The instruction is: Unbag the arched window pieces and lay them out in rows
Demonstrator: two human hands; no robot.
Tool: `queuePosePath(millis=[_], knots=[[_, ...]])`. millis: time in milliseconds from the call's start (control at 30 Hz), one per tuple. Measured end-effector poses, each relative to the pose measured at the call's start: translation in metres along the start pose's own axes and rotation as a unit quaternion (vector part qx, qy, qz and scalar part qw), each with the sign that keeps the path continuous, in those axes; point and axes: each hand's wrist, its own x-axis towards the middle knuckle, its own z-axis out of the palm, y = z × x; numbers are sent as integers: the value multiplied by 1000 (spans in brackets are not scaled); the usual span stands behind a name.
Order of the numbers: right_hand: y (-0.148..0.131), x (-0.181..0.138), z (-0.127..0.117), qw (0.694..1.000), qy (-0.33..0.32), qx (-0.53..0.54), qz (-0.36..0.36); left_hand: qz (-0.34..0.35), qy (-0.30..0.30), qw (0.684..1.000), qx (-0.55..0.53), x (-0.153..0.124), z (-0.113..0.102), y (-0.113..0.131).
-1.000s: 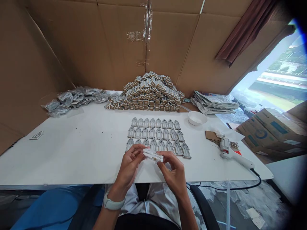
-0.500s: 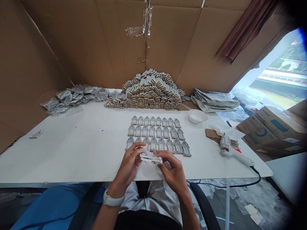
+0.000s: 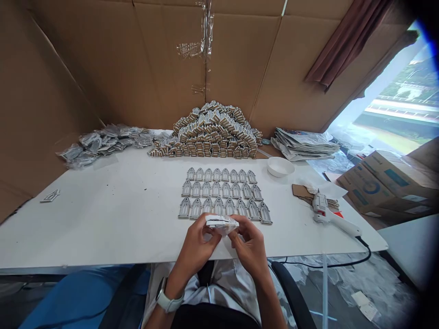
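My left hand (image 3: pixel 200 244) and my right hand (image 3: pixel 250 244) meet over the near edge of the white table (image 3: pixel 103 219). Both are closed on a small clear packet of white arch-shaped pieces (image 3: pixel 221 224), pinched between the fingertips. Just beyond the packet lie three rows of grey arch-shaped pieces (image 3: pixel 221 194), flat on the table. A watch sits on my left wrist (image 3: pixel 168 301).
A big heap of stacked arch pieces (image 3: pixel 212 132) stands at the back, with bagged pieces (image 3: pixel 103 141) to its left. On the right are a white bowl (image 3: pixel 280 167), a glue gun (image 3: pixel 324 212) with its cord, cardboard scraps and a paper stack (image 3: pixel 305 144). One lone piece (image 3: pixel 50 196) lies far left.
Both hands have drawn a little nearer to me and closer together with the packet. The nearest row of grey pieces, partly covered before, now shows whole.
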Motion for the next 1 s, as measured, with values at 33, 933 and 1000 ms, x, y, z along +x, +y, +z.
queuePosePath(millis=[33, 933, 1000], knots=[[1, 0, 1, 1000, 6, 0, 6, 13, 9, 1000, -3, -2, -1, 0], [-23, 0, 8, 988, -138, -51, 56, 9, 99, 986, -132, 0, -9, 0], [-23, -1, 7, 985, -153, -45, 60, 10, 124, 979, -161, 2, -10, -1]])
